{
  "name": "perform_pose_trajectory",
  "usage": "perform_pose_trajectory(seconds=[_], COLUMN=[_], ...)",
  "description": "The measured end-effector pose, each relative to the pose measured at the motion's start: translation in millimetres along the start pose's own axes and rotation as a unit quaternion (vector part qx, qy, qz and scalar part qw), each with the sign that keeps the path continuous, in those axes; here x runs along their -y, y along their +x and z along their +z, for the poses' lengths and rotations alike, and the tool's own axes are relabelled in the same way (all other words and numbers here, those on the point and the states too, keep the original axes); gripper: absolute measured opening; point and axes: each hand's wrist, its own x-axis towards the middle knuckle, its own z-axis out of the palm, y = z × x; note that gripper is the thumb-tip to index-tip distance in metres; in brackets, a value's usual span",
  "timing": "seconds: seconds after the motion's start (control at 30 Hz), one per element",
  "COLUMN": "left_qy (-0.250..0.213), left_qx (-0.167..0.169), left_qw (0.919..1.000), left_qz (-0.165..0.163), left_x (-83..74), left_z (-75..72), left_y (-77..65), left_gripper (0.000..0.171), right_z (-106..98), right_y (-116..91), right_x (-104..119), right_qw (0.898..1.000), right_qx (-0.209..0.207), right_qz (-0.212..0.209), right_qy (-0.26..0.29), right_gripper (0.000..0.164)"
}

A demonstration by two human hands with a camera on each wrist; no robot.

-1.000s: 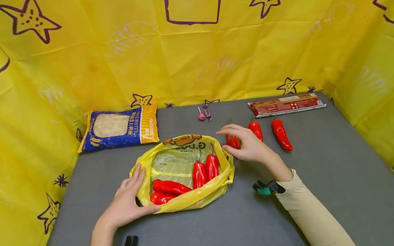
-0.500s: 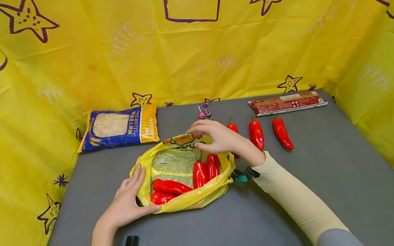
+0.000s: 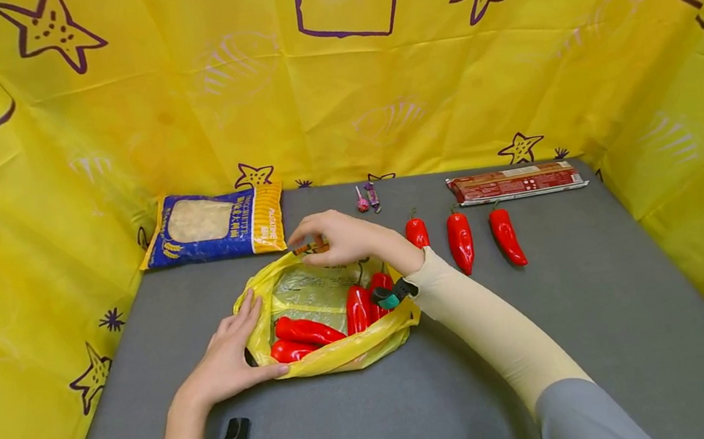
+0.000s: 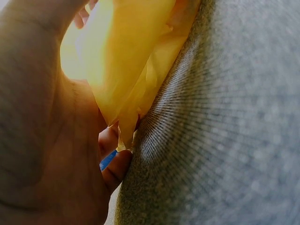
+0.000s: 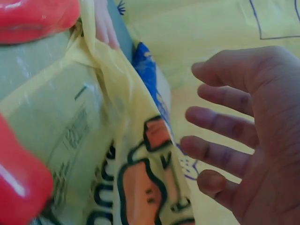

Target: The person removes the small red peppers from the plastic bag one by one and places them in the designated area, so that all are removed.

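A yellow plastic bag [image 3: 342,356] lies with its mouth spread wide. Inside it are two red peppers at the front left, one of them a long pepper [image 3: 309,331], and an upright pair at the right, including a pepper [image 3: 358,308]. My left hand [image 3: 224,356] rests along the bag's left side, fingers at the rim and thumb extended along the front edge. Over the bag's far rim is my right hand [image 3: 344,237], fingers loosely bent. In the right wrist view the right fingers [image 5: 220,124] stand apart from the bag's printed wall [image 5: 140,187], holding nothing.
Three red peppers lie right of the bag, one of them a middle pepper [image 3: 460,241]. Behind are a blue-and-yellow pasta packet [image 3: 201,227], a lollipop [image 3: 362,202], a purple wrapped candy [image 3: 373,197] and a long red package [image 3: 515,183]. Yellow cloth [image 3: 351,102] walls the grey table [image 3: 364,423].
My right hand has moved left from beside the peppers to the bag's far rim, its wrist now over the right-hand peppers. My left hand and the bag have stayed put.
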Motion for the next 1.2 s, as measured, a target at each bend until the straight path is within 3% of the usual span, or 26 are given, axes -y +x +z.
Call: perform_pose_trajectory(seconds=[0.27, 0.53, 0.73, 1.2], left_qy=[-0.008, -0.005, -0.003, -0.001], left_qx=[0.004, 0.000, -0.001, -0.002], left_qw=[1.0000, 1.0000, 1.0000, 1.0000], left_qz=[-0.004, -0.001, -0.002, 0.001], left_x=[-0.3, -0.5, -0.7, 0.7], left_z=[-0.5, -0.6, -0.2, 0.4], left_y=[1.7, 1.3, 0.7, -0.5], left_gripper=[0.126, 0.126, 0.126, 0.127], right_z=[23.3, 51.8, 65.6, 74.3], right_y=[22.8, 28.2, 27.0, 22.4], right_x=[3.4, 7.0, 7.0, 12.4], right_qw=[0.996, 0.983, 0.978, 0.971], right_qx=[0.082, 0.176, 0.196, 0.228], right_qz=[0.001, 0.026, 0.027, 0.014], right_qy=[0.019, 0.049, 0.063, 0.076], right_gripper=[0.037, 0.034, 0.036, 0.052])
